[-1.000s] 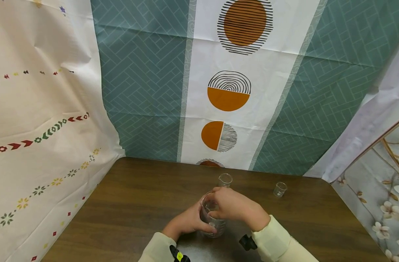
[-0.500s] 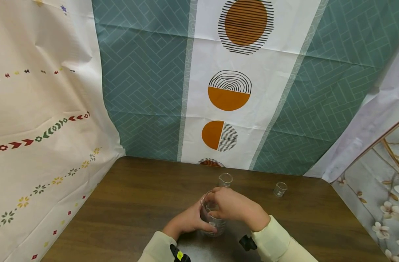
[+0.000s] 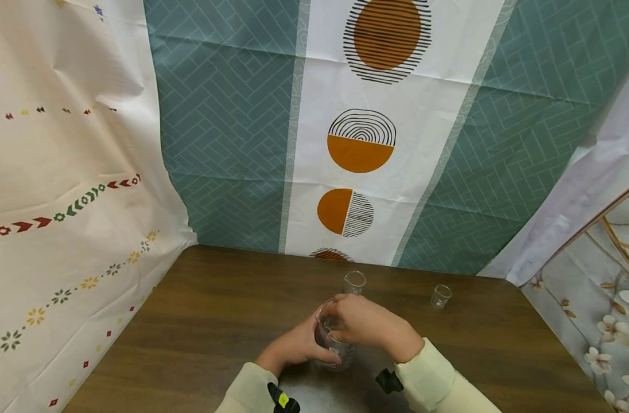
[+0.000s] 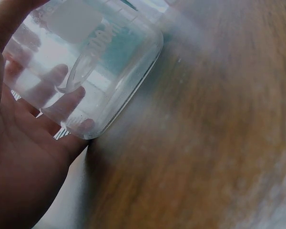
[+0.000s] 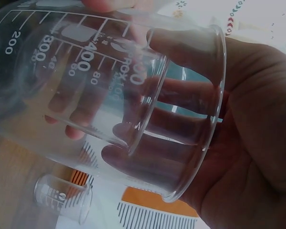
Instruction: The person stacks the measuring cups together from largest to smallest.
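Observation:
My left hand [image 3: 296,347] grips a large clear glass beaker [image 3: 346,357] from its left side, fingers wrapped round the wall and thumb across the front. White volume marks run along its wall in the right wrist view. A smaller beaker [image 5: 109,76] with its own scale sits inside the large one. From above, my right hand [image 3: 363,321] reaches through the large beaker's mouth. Its thumb and fingers [image 5: 176,90] pinch the smaller beaker at the rim. In the left wrist view the large beaker's base [image 4: 128,95] shows close over the wood.
Just behind my right hand stands another glass beaker [image 3: 354,279], partly hidden by it. A tiny beaker [image 3: 441,296] stands at the back right of the brown wooden table [image 3: 232,287]. Patterned cloths [image 3: 226,143] hang behind and at both sides.

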Tool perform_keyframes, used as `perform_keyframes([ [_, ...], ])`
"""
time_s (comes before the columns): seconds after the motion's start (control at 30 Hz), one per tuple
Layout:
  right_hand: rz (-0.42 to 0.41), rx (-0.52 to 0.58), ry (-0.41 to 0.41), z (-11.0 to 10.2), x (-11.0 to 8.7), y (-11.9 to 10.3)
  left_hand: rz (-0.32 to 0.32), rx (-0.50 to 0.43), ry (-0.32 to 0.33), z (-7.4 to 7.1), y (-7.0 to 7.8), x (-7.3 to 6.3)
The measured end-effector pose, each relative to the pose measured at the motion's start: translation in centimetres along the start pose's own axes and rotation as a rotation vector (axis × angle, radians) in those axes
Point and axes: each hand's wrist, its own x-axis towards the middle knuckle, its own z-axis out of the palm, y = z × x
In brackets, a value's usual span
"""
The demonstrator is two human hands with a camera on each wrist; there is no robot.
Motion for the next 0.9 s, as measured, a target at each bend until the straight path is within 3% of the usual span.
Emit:
perform_keyframes([
  [0.67, -0.005, 0.026, 0.012, 0.42, 0.18, 0.24, -0.003, 0.009, -0.018, -0.1, -0.18, 0.11],
  [0.9, 0.003, 0.012, 0.004, 0.47, 0.21, 0.17, 0.011, -0.041, -0.038, -0.03, -0.17, 0.13],
])
